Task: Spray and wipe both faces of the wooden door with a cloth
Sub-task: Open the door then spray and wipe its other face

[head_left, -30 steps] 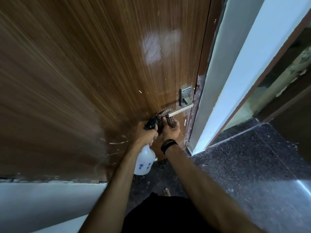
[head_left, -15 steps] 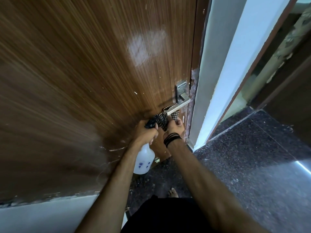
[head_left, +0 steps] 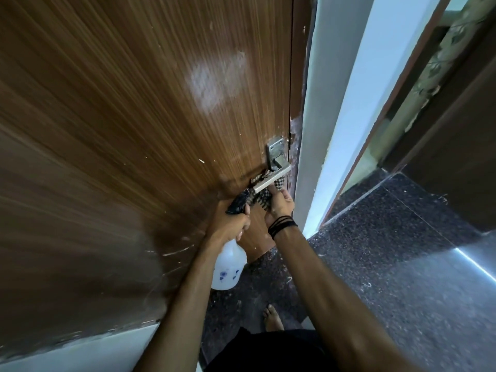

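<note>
The wooden door point(head_left: 120, 130) fills the left side. The left hand point(head_left: 230, 226) grips the spray bottle point(head_left: 228, 267), fingers curled round its neck. The right hand point(head_left: 279, 205) pinches the cloth point(head_left: 261, 197) under the door handle point(head_left: 271, 179). Rub slowly all round the handle. The door's other face is hidden.

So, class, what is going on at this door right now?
A person is cleaning a wooden door. The right hand presses a checked cloth around the metal handle. The left hand grips a white spray bottle hanging just below. A pale hazy patch shows higher on the door.
</note>
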`<state>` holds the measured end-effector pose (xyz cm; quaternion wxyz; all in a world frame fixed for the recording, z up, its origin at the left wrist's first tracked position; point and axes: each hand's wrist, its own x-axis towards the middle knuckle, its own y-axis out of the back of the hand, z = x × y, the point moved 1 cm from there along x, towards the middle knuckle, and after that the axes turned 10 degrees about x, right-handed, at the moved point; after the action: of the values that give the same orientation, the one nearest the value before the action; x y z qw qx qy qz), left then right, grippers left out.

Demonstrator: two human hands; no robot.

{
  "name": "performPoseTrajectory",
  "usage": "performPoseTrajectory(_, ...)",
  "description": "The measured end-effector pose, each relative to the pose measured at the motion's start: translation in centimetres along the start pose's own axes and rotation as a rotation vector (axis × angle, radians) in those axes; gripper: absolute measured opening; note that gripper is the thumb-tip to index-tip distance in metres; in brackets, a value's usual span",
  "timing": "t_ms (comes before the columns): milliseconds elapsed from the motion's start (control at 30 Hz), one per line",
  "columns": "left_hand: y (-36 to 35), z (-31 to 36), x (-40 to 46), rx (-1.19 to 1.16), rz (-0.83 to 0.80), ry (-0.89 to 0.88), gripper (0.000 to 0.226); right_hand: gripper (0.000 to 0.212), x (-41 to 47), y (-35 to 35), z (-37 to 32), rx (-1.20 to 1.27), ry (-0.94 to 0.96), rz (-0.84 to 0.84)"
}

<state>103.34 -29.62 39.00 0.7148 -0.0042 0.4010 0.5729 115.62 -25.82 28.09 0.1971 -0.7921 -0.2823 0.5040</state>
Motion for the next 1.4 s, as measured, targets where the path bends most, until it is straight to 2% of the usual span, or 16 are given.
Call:
performPoseTrajectory(133, -1.4, -0.5, 0.3, -0.004, 0.022, 0.046, 0.035, 0.016, -1.0, 1.2, 0.2, -0.009, -0.084, -0.111)
performPoseTrajectory(200, -1.9, -0.4, 0.5, -0.021, -0.004, 0.073, 0.037, 0.010, -0.8, 1.9, -0.1, -0.050, -0.051, -0.085)
performPoseTrajectory(300, -2.5, -0.3, 1.0, -0.061, -0.062, 0.101, 0.038, 0.009, 0.4, 2.3, -2.5, -0.125, 0.242, 0.020)
performPoseTrajectory(400, -3.8, 0.7, 1.1, -0.105, -0.079, 0.086, 0.035, 0.024, 0.9, 0.7, -6.6, -0.425, 0.633, -0.102)
performPoseTrajectory(467, -5.0, 2.0, 0.9, -0.075, -0.064, 0.043, 0.033, 0.032, 1.2, -1.2, -8.8, -0.616, 0.804, -0.193)
performPoseTrajectory(500, -5.5, 2.7, 0.9, -0.060, -0.038, 0.021, 0.032, 0.031, 1.2, -2.0, -9.6, -0.638, 0.832, -0.218)
performPoseTrajectory(600, -6.3, 4.9, 1.0, -0.064, 0.040, -0.010, 0.026, 0.030, 1.7, -2.5, -10.1, -0.717, 0.901, -0.199)
performPoseTrajectory(733, -7.0, 6.8, 1.1, -0.099, 0.105, -0.015, 0.025, 0.030, 2.7, 0.1, -9.0, -0.868, 0.774, -0.140)
performPoseTrajectory(767, -7.2, 7.1, 1.0, -0.100, 0.100, -0.028, 0.024, 0.029, 2.4, 0.2, -9.0, -0.882, 0.794, -0.143)
performPoseTrajectory(867, -7.6, 8.0, 0.8, -0.072, 0.118, -0.028, 0.016, 0.022, 0.3, -2.1, -10.6, -0.812, 1.044, -0.302)
performPoseTrajectory(967, -8.0, 8.2, 0.8, -0.046, 0.142, 0.059, 0.035, 0.023, -0.3, -4.8, -12.0, -0.750, 1.202, -0.425)
performPoseTrajectory(1067, -8.5, 8.1, 0.2, -0.069, 0.136, 0.062, 0.024, 0.025, 1.3, -3.0, -10.9, -0.802, 1.078, -0.394)
performPoseTrajectory(1167, -9.0, 7.8, -0.2, -0.138, 0.147, 0.048, 0.030, 0.022, 3.5, 0.7, -9.1, -0.938, 0.812, -0.341)
performPoseTrajectory(1233, -9.3, 7.5, -0.4, -0.167, 0.157, 0.073, 0.032, 0.022, 3.7, 1.6, -9.1, -0.976, 0.750, -0.338)
performPoseTrajectory(1300, -9.3, 7.3, -0.4, -0.171, 0.158, 0.084, 0.032, 0.020, 2.1, -0.1, -10.2, -0.922, 0.851, -0.385)
performPoseTrajectory(1400, -9.1, 7.6, -0.3, -0.115, 0.153, 0.109, 0.028, 0.021, -0.9, -4.5, -13.0, -0.759, 1.156, -0.474)
